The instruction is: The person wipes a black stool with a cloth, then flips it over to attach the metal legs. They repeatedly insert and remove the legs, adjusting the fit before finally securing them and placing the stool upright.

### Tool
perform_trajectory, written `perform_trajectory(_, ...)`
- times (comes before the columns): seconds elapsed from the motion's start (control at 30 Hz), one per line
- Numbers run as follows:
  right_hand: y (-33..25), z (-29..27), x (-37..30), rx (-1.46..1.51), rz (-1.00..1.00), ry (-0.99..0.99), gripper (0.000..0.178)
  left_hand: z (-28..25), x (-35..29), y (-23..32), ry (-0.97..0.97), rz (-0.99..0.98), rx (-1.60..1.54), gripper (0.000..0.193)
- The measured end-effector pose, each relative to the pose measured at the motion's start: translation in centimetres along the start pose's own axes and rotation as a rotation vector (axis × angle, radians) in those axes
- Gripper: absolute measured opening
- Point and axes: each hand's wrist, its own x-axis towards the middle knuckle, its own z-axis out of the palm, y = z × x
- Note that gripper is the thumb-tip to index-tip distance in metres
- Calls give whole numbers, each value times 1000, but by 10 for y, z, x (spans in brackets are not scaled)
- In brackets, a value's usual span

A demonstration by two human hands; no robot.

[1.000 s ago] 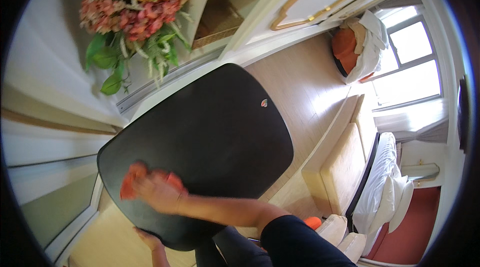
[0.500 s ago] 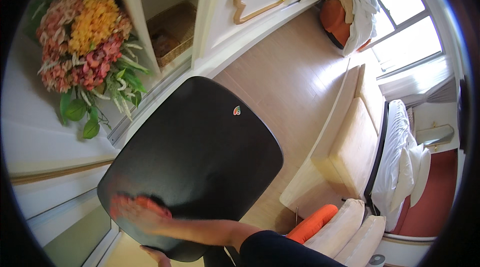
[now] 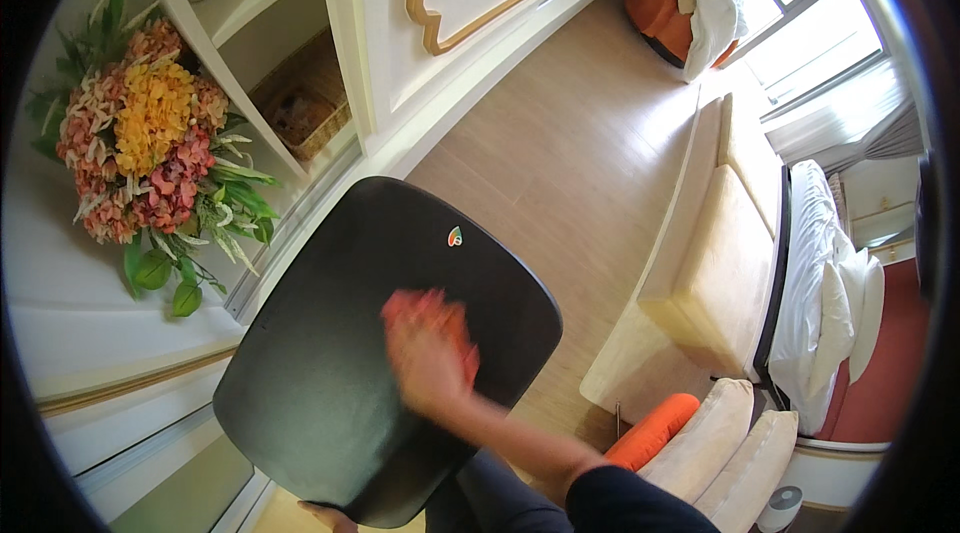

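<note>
A black tabletop (image 3: 310,363) with rounded corners and a small colourful sticker (image 3: 455,236) fills the middle of the view. My right hand (image 3: 428,358) presses a crumpled red-orange cloth (image 3: 425,307) onto its surface, right of the middle. Both hand and cloth are smeared by motion. Only a small part of my left hand (image 3: 330,518) shows, by the near edge of the top at the bottom of the view. Most of its fingers are hidden.
A flower arrangement (image 3: 155,138) stands at the left, beside a shelf with a woven basket (image 3: 325,138). On the right are a cream sofa (image 3: 715,243), an orange cushion (image 3: 655,430) and a bed with white bedding (image 3: 805,263). An orange seat (image 3: 660,18) draped in white cloth stands far off.
My right hand has swept the cloth from the top's near left area to right of its middle. The head view has shifted slightly. My left hand stays by the near edge.
</note>
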Motion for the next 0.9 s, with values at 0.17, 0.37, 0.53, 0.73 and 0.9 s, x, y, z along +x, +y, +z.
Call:
perform_trajectory(0.17,-69,63,-121,320,-591,179,43,18,-9,5,-151,-2,76,82)
perform_trajectory(0.37,153,104,-50,340,212,309,57,-3,9,-8,-83,-182,6,86)
perform_trajectory(0.53,59,94,-54,541,373,78,65,19,-22,14,-75,-67,85,85)
perform_trajectory(0.73,-148,73,-95,-5,-659,613,55,24,-28,31,-84,-72,112,84)
perform_trajectory(0.9,-15,25,24,658,-226,413,52,13,-25,20,-19,-56,151,85)
